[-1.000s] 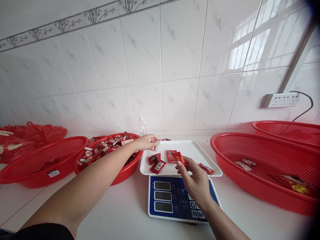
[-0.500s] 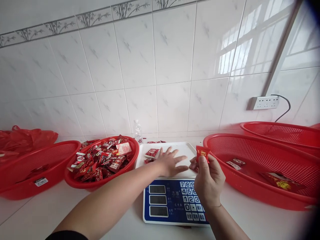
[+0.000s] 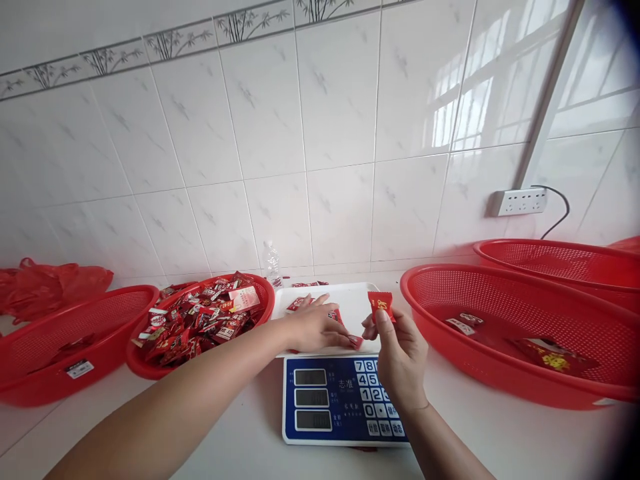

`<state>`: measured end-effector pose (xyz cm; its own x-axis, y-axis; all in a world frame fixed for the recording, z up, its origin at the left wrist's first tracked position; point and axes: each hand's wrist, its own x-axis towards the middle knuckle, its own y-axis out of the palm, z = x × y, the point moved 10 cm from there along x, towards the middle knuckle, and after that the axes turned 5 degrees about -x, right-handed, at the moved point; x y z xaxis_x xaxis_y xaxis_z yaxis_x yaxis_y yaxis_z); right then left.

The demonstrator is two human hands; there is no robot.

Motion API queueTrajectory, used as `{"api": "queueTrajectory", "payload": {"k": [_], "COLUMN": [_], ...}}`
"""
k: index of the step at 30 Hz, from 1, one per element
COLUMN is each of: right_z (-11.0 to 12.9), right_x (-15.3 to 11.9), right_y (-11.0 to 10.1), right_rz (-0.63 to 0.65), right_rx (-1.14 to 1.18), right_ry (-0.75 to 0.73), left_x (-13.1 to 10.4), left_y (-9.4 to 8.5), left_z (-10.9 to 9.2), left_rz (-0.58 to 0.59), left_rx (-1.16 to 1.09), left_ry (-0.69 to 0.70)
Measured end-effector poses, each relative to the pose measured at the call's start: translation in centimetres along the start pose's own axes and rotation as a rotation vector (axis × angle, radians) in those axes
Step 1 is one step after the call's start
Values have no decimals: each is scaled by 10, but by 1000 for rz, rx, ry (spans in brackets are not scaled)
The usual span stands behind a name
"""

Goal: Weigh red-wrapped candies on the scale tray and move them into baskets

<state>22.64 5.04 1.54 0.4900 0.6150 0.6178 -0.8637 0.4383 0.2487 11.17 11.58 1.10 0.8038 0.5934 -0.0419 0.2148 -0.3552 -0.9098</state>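
Note:
My right hand (image 3: 403,353) pinches a small red packet (image 3: 381,307) with yellow print upright over the right side of the white scale tray (image 3: 350,299). Over the tray's left half lies my left hand (image 3: 315,327), palm down with its fingers over red packets (image 3: 334,315); one small packet (image 3: 355,341) shows by its fingertips. Whether those fingers grip anything is hidden. Below the tray is the scale's blue panel (image 3: 345,427) with keys and three displays. A red basket (image 3: 270,300) heaped with red packets (image 3: 200,323) stands left of the scale.
Two red baskets stand at the right, the nearer one (image 3: 500,373) holding a few packets. Another red basket (image 3: 105,363) is at the far left, with red plastic bags (image 3: 55,287) behind it. A clear bottle (image 3: 271,263) stands by the tiled wall, which has a power strip (image 3: 520,201).
My left hand has moved left over the tray and its spread fingers have drawn closer to the packets. My right hand, still holding the packet, has shifted left. The view has shifted slightly.

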Motion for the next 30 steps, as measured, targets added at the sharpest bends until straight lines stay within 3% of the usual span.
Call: {"api": "queueTrajectory", "payload": {"k": [4,8,12,17,20,25,30], "right_z": [1,1,1,3,3,3,0], "right_x": [0,-1,-1,-2,-1,-1,-2], "right_y": [1,4,6,9,10,12,16], "right_rz": [-8,12,38,66,66,79,119], "right_rx": [-2,-27,-46,-41,-38,-35,-58], "right_ry": [13,39,36,22,27,40,46], "left_x": [-23,-32,-18,13,19,11,-9], "left_y": [-12,-5,12,16,4,-23,-54], "left_z": [27,58,70,62,59,63,93], "left_rz": [-106,-217,-198,-165,-235,-410,-488], "left_rx": [81,6,6,84,139,145,-31], "left_ry": [-118,-295,-428,-385,-324,-299,-328]}}
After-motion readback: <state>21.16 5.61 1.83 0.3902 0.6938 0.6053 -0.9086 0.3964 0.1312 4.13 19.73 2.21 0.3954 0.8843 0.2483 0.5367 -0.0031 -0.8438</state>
